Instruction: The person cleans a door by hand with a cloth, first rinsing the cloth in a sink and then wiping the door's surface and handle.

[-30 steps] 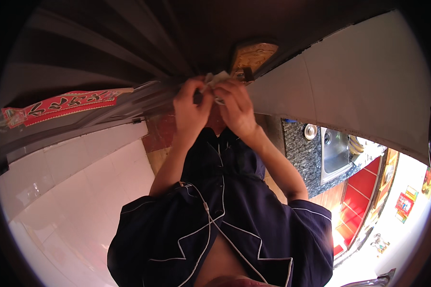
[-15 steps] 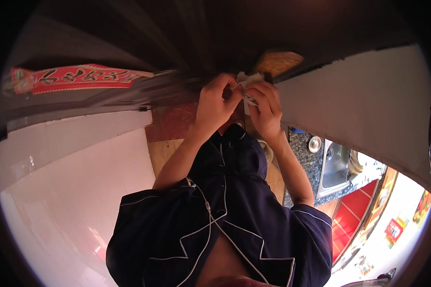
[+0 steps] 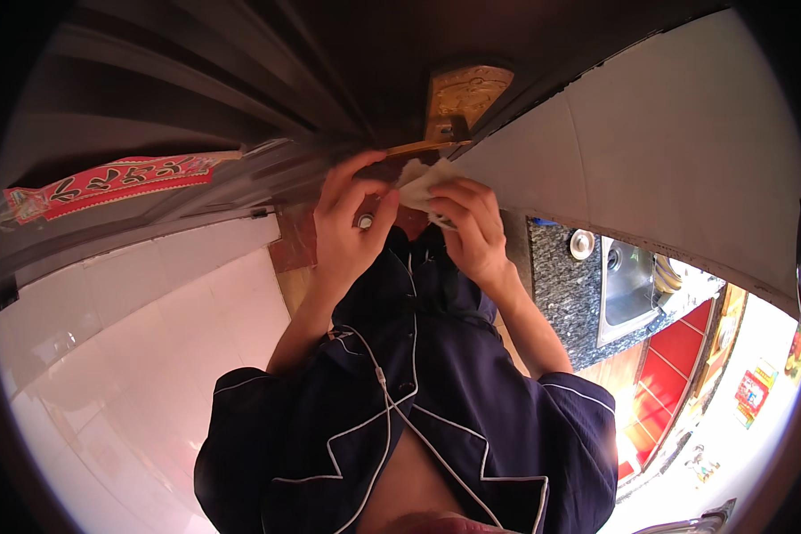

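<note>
A crumpled off-white tissue (image 3: 421, 182) is pinched in the curled fingers of my right hand (image 3: 473, 233). To its left, my left hand (image 3: 351, 227) has its thumb and fingers apart, with the thumb close to the tissue's edge; whether they touch I cannot tell. Just beyond both hands is the gold door handle (image 3: 429, 144) on its ornate plate (image 3: 470, 93), fixed to a dark brown door (image 3: 329, 80). The index finger of my left hand comes near the handle's left end. A small round pale thing (image 3: 365, 221) shows in the gap of my left hand.
On the left, a red paper strip (image 3: 116, 182) is stuck to the door, above a pale tiled wall (image 3: 151, 329). A grey wall panel (image 3: 614, 151) stands at right. Beyond it are a speckled counter (image 3: 556, 294), a steel sink (image 3: 627, 298) and red tiles (image 3: 676, 360).
My hands have drawn apart; the left has moved left and its fingers have spread off the tissue. The right keeps hold of it. The door handle and plate show more fully.
</note>
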`<state>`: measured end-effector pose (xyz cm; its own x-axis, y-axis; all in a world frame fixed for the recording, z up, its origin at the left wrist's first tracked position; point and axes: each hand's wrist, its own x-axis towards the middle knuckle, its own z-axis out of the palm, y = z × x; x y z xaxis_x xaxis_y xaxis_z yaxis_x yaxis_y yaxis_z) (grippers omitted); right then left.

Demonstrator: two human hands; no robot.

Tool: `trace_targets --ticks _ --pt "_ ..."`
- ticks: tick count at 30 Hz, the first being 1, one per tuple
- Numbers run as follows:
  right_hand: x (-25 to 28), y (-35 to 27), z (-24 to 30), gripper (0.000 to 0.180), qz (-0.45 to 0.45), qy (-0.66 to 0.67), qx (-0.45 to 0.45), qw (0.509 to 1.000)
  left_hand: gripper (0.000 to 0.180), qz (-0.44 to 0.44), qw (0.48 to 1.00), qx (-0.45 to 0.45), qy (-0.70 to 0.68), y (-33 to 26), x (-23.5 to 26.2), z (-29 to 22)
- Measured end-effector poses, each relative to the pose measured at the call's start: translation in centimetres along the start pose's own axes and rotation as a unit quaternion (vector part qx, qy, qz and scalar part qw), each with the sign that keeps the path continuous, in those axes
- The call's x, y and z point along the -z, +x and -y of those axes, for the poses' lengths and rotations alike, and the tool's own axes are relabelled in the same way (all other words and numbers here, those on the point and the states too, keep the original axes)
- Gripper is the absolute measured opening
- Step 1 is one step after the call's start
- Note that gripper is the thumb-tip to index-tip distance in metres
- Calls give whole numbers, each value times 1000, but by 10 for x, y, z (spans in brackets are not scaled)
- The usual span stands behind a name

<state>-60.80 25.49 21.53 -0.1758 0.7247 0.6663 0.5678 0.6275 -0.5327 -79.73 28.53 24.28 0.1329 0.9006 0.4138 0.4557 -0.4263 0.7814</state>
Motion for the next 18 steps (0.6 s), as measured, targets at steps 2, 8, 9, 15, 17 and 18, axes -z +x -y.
trace_targets --ticks 2,8,9,15,17,18 --pt "9 -11 -5 35 -17 -23 -29 999 10 -13 999 8 -31 -9 1 7" --pt "22 -6 -11 27 -97 -87 -93 987 19 -38 998 43 -33 -9 2 35" --pt "20 1 -13 27 -95 -86 -91 988 23 -36 997 54 -40 -6 0 34" --pt "-24 22 -22 31 -79 -88 -39 992 29 26 996 62 -52 4 -15 41" --pt "-30 23 -22 32 -98 -79 -27 992 27 9 998 52 -37 4 -17 43" --pt "-32 23 -21 32 -101 -81 -26 991 25 -2 999 40 -24 4 -17 43"
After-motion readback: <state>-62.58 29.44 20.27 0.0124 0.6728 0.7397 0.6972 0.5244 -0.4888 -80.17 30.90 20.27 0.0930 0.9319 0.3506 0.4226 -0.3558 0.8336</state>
